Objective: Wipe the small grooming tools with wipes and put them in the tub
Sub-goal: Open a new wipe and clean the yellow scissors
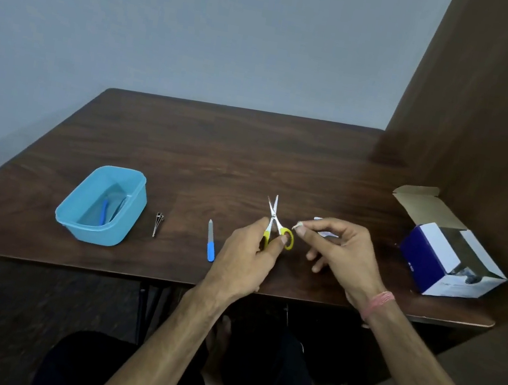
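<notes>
1. Dim, even indoor light; the wall (174, 13) reads dull grey-blue, darker toward the upper corners.
2. The desk (219, 153) carries a faint sheen at the centre; soft shadows lie beneath the hands.
3. Wide-angle bending bows the desk edges; the lower frame is murky and slightly soft.

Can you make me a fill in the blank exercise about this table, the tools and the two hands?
1. The left hand holds small scissors with ____ handles.
2. The blue tub stands on the ____ side of the table.
3. The nail file has a ____ handle.
4. The right hand pinches a small piece of ____ material.

Missing words: yellow; left; blue; white
</notes>
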